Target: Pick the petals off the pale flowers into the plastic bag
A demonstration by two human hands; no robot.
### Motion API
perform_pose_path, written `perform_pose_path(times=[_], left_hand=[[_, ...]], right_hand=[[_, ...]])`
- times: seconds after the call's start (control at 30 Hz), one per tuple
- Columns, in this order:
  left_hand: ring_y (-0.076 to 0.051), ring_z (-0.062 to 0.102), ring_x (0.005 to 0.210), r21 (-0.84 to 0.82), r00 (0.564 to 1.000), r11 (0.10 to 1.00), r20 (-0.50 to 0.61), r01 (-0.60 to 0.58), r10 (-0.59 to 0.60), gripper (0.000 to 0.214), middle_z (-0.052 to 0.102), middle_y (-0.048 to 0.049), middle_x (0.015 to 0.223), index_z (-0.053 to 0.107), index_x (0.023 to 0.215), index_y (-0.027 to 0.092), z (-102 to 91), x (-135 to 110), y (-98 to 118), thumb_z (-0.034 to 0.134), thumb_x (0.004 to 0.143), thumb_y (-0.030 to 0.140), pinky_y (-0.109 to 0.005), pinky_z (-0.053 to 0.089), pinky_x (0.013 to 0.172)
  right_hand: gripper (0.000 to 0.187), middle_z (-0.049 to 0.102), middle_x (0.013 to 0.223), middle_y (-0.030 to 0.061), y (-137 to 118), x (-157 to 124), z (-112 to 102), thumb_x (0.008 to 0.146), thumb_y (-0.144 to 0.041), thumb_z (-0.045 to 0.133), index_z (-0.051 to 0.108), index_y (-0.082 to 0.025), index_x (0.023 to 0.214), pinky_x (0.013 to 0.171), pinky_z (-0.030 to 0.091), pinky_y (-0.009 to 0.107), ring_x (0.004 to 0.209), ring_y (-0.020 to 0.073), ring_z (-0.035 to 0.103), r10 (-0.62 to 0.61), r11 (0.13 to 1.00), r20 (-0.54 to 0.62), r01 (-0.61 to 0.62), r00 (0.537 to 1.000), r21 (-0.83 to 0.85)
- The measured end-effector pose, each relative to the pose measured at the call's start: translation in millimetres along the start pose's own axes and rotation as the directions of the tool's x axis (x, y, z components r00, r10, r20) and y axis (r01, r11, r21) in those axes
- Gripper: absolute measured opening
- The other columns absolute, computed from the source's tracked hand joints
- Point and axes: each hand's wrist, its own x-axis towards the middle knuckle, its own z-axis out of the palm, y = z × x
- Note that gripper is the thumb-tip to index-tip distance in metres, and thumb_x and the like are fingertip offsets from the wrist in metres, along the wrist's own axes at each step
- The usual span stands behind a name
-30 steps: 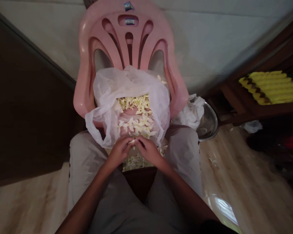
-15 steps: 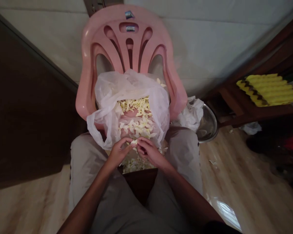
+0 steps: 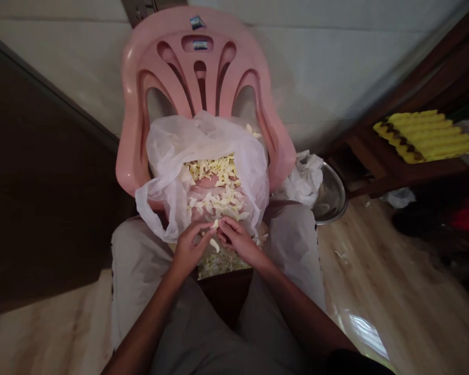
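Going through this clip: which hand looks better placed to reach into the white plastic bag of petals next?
Probably the left hand: it lies fairly open, angled toward the white plastic bag and its pale petals. The right hand is curled inward, so it would likely need to open first.

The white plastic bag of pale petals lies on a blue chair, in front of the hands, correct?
In the head view, the chair is pink, not blue. The white plastic bag of pale petals lies on it, in front of the left hand and right hand.
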Motion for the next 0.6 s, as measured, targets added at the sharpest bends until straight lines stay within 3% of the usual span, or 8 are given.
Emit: perform_pose_path(times=[0.2, 0.4, 0.6], left_hand=[[-0.019, 0.066, 0.093, 0.087, 0.979, 0.975, 0.032, -0.204, 0.202, 0.016, 0.073, -0.0045, 0.097, 0.073, 0.107, 0.023, -1.9, 4, 0, 0.064, 0.094, 0.029, -0.034, 0.051, 0.087], [-0.023, 0.069, 0.104, 0.181, 0.969, 0.952, 0.069, -0.248, 0.239, 0.024, 0.076, -0.0065, 0.111, 0.072, 0.117, 0.027, -1.6, 3, -3, 0.058, 0.098, 0.029, -0.041, 0.052, 0.096], [-0.024, 0.07, 0.11, 0.254, 0.967, 0.934, 0.113, -0.251, 0.229, 0.032, 0.075, -0.0066, 0.119, 0.065, 0.129, 0.028, 1.5, -1, -4, 0.053, 0.099, 0.029, -0.042, 0.052, 0.099]], right_hand=[[0.033, 0.041, 0.062, -0.0059, -1, 1, 1, 0.092, -0.052, 0.061, 0.053, -0.023, 0.078, 0.046, 0.023, 0.023, 0.048, 0.009, 0.032, 0.008, 1.0, -0.044, -0.007, 0.999, 0.011], [0.027, 0.044, 0.061, -0.0051, 3, 2, 4, 0.089, -0.046, 0.06, 0.053, -0.024, 0.074, 0.046, 0.022, 0.024, 0.049, 0.01, 0.032, 0.039, 0.998, -0.153, -0.031, 0.987, 0.054], [0.026, 0.043, 0.058, -0.0055, 9, 7, -2, 0.09, -0.042, 0.058, 0.057, -0.023, 0.073, 0.049, 0.026, 0.024, 0.052, 0.0109, 0.035, -0.077, 0.977, -0.156, 0.044, 0.985, -0.21]])
